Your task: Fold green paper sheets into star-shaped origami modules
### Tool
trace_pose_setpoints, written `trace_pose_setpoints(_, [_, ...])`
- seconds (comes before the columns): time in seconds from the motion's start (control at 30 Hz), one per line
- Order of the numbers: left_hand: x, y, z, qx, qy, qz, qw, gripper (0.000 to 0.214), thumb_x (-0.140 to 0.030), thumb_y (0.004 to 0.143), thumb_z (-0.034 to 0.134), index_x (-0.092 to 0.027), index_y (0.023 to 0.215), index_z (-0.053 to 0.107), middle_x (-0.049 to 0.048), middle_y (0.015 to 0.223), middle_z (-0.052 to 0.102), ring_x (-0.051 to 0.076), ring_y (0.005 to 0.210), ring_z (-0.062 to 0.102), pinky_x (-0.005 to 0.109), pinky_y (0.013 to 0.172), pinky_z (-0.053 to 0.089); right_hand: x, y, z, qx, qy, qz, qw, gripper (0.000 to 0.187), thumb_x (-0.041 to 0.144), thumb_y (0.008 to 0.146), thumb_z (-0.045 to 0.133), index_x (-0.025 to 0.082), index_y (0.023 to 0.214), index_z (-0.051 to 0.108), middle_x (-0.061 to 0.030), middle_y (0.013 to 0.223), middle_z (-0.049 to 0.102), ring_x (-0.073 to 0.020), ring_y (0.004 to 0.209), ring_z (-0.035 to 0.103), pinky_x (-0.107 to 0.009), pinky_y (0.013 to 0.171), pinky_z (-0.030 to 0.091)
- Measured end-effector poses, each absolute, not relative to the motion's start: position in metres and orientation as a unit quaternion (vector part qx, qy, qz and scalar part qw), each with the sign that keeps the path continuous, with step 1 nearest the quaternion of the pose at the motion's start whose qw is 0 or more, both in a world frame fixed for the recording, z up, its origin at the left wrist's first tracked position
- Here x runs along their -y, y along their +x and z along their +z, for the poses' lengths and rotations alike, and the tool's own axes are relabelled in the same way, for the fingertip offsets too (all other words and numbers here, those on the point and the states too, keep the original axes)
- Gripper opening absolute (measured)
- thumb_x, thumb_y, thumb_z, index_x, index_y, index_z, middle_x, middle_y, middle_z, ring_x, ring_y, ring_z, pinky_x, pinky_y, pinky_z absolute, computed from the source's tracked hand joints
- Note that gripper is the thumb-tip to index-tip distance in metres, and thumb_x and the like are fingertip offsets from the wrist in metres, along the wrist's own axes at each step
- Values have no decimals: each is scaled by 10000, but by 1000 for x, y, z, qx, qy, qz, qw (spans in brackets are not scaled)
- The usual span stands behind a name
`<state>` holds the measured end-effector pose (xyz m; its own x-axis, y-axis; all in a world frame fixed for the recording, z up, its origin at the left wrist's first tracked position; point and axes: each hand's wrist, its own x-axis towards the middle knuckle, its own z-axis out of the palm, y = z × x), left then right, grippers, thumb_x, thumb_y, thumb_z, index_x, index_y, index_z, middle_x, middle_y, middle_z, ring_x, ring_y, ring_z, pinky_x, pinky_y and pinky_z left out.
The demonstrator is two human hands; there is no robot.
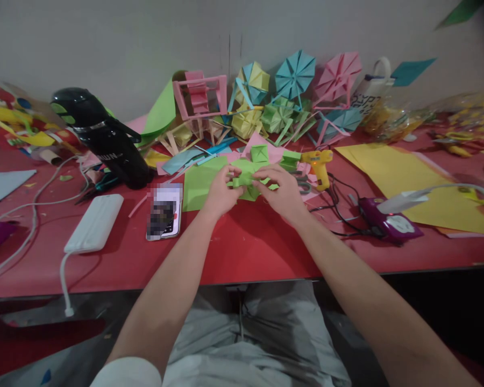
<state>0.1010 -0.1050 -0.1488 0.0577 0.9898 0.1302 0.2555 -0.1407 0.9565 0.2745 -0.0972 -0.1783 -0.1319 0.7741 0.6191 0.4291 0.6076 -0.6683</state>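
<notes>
A light green folded paper piece (246, 180) is held between both hands over the red table. My left hand (225, 189) pinches its left side with thumb and fingers. On the opposite side, my right hand (283, 192) has its fingertips closed on the same piece. Flat green sheets (197, 185) lie beneath and left of the hands. Just beyond sits a small green folded square (260, 153). Grey-handled scissors (304, 186) lie to the right of my right hand, partly hidden, near a yellow glue gun (319, 165).
Folded paper wheels (295, 75) on stands line the wall. A black bottle (105, 142), a phone (165, 212) and a white power bank (94, 223) are at left. Right are a purple power strip (391, 220), cables and yellow sheets (419, 188). The red table's (262, 258) front edge is near me.
</notes>
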Motion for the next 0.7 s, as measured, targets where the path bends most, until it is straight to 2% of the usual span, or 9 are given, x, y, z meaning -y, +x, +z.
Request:
trace_pose_setpoints(0.27, [103,101,-150,-525,610,450,387,250,-60,721,716,-196,896,600,64,1088,677,207,1061,620,335,888,496,98,275,-174,716,-439,219,497,134,350,865,687,222,873,725,-51,882,747,-200,811,679,-360,735,572])
trace_pose_setpoints(0.4, [100,101,-153,-520,606,463,384,136,-133,772,702,-173,870,616,68,1029,684,193,1017,623,347,947,472,99,276,-172,718,-426,211,509,129,358,869,686,231,866,707,-58,961,742,-203,892,677,-354,755,569])
trace_pose_setpoints(0.53, [98,100,-155,-502,609,470,395,126,-109,782,677,-179,845,593,45,972,660,169,965,611,318,926,466,98,276,-174,721,-418,209,513,111,347,863,690,237,861,707,-74,1088,720,-210,1005,667,-337,753,573])
trace_pose_setpoints(0.7, [97,101,-155,-478,613,482,404,175,-79,760,662,-189,779,527,9,878,587,149,896,584,294,890,450,96,276,-177,710,-418,230,518,167,337,842,699,223,964,693,-70,1063,712,-188,904,670,-340,748,582])
